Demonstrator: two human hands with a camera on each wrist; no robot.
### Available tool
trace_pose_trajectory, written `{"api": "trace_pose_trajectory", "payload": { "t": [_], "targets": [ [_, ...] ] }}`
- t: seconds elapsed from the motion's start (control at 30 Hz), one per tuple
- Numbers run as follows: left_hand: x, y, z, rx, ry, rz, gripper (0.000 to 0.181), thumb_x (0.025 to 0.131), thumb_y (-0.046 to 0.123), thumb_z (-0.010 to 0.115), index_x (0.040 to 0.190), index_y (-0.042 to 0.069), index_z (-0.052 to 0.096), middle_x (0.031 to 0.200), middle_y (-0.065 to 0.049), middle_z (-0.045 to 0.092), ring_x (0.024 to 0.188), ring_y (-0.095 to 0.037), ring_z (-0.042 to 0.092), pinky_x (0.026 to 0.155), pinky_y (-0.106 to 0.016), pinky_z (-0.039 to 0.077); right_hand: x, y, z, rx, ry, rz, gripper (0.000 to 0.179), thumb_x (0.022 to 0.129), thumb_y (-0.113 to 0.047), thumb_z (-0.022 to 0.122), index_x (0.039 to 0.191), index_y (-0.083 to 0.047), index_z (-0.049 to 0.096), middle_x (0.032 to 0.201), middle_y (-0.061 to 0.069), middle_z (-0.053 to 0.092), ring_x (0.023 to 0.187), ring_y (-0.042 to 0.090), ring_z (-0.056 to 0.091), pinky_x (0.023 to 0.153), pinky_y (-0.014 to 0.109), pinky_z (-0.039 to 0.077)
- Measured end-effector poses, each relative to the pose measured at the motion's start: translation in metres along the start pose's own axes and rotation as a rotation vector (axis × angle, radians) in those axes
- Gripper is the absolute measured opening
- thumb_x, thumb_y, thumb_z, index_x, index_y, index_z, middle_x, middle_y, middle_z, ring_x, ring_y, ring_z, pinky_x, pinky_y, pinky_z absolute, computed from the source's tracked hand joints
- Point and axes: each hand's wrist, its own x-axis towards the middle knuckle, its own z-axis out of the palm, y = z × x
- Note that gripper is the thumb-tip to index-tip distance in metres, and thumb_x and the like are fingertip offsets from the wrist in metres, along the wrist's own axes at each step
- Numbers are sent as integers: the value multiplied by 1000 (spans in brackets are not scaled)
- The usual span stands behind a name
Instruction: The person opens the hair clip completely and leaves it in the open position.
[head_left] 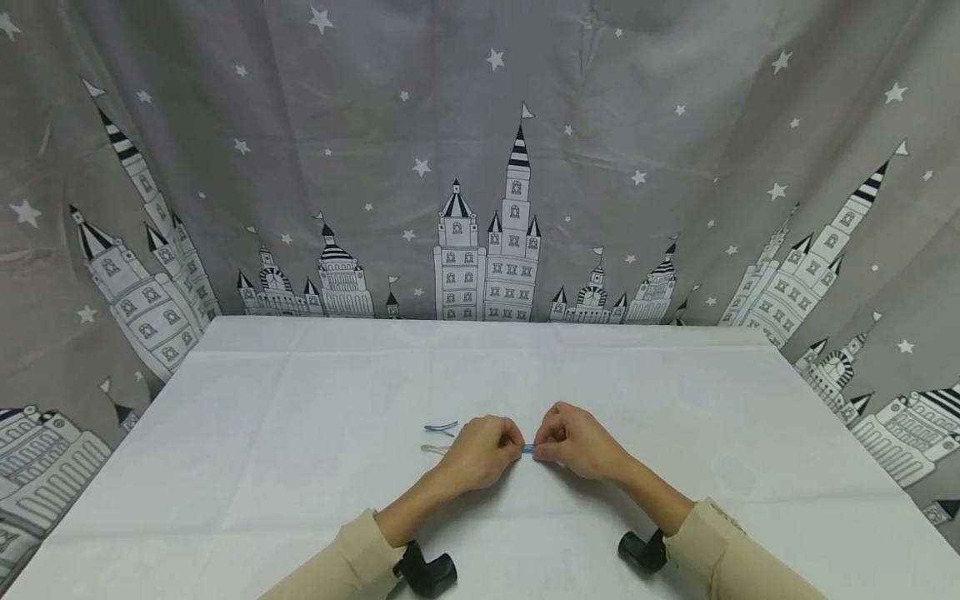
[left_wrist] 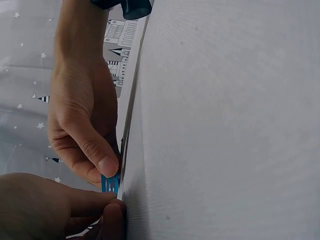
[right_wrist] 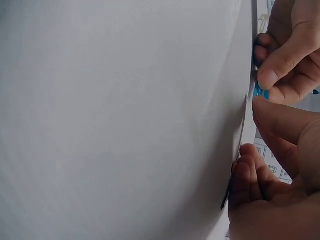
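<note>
A small blue hair clip (head_left: 527, 448) spans the narrow gap between both hands, just above the white table. My left hand (head_left: 483, 450) pinches one end between thumb and fingertips, while the right hand (head_left: 577, 442) pinches the other. In the left wrist view, slits run along the bared middle of the clip (left_wrist: 110, 185); its ends are hidden by fingers. Left of the left hand lie two more slim clips, one blue-grey (head_left: 441, 427) with spread arms and one cream (head_left: 433, 449), partly covered by that hand.
The white-covered table (head_left: 300, 467) stretches out around the hands. Behind it hangs a grey curtain (head_left: 600, 167) printed with castles and stars. Black devices (head_left: 426, 573) sit at both wrists, close above the table.
</note>
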Motion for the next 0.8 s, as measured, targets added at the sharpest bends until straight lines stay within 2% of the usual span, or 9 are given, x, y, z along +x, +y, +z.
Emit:
{"api": "trace_pose_trajectory", "payload": {
  "t": [0.33,0.6,0.8],
  "targets": [
    [-1,1,1,-6,26,-14,4,92,2,65,91,4,68,70,5,57,63,-7,49,61,-25,42,-3,1,0,1,56,-54,7,82,-2,76,80,-9,75,87,-1,62,74,14,50,66,28,41],
    [-1,2,-1,-58,28,-20,6,91,3,67,92,1,73,75,3,63,65,-7,52,60,-25,44,-4,1,1,27,116,-45,9,83,-1,75,79,-9,74,88,-4,64,79,14,56,71,28,47],
    [1,-1,-4,-69,45,-9,7,91,4,67,92,3,74,79,3,67,68,-7,56,62,-25,46,-3,-1,1,54,126,-45,6,85,-3,73,82,-8,75,91,-2,65,83,15,59,74,29,49]
  ]
}}
